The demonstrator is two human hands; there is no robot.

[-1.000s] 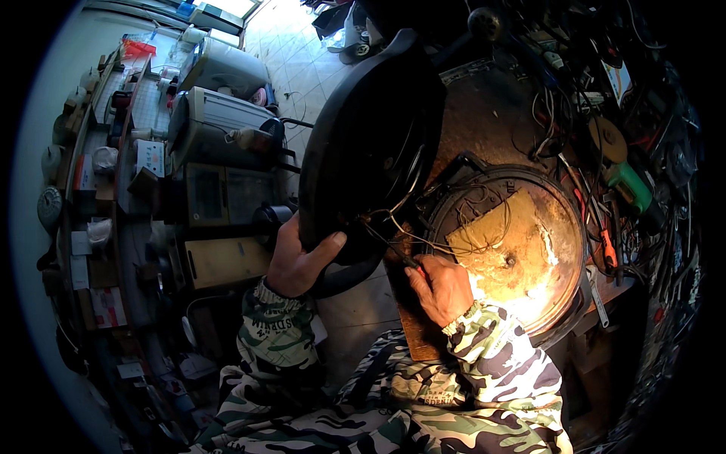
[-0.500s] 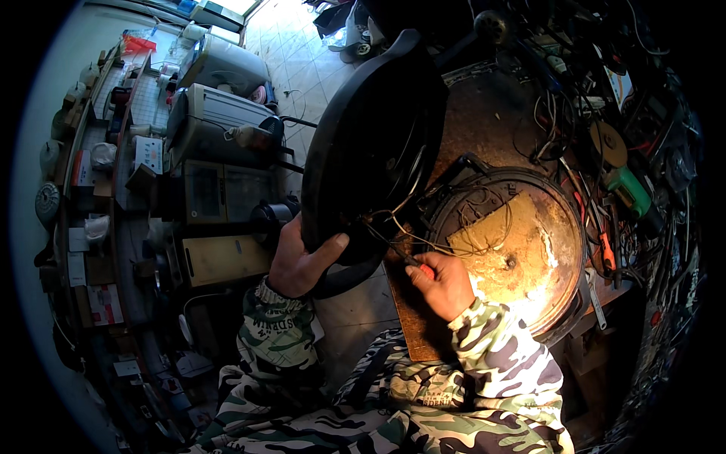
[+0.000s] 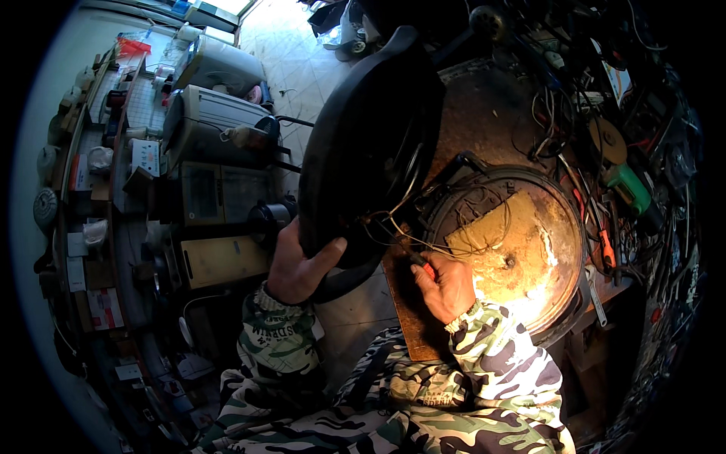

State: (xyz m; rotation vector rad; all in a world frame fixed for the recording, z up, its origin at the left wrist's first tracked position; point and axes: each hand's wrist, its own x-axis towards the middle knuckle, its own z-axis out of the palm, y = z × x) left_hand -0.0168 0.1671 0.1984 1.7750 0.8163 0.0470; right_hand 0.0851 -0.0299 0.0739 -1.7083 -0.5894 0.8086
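My left hand (image 3: 297, 263) grips the near edge of a large black round shell (image 3: 355, 129), thumb on the rim. The shell stands tilted on edge, its dark inside facing right. Thin wires (image 3: 389, 217) come out of it near the lower rim. In my right hand (image 3: 446, 287) is a screwdriver-like tool (image 3: 422, 262) with a red-and-black handle, pointing up and left at those wires. Shadow hides its tip. To the right, a round pan-like base (image 3: 563, 204) lies on the bench, with a yellowish sheet (image 3: 495, 227) and loose wires across it.
The wooden bench (image 3: 476, 113) carries tangled cables, a green-bodied grinder (image 3: 628, 188), a red-handled tool (image 3: 606, 246) and a wrench (image 3: 597, 303) along the right. At left stand shelves (image 3: 113, 197) of boxes and several appliances (image 3: 204, 125). Tiled floor (image 3: 283, 49) shows beyond.
The shell has tipped slightly, so its outer face shows a little more. My right hand and its tool have shifted very slightly; both hands keep their grips.
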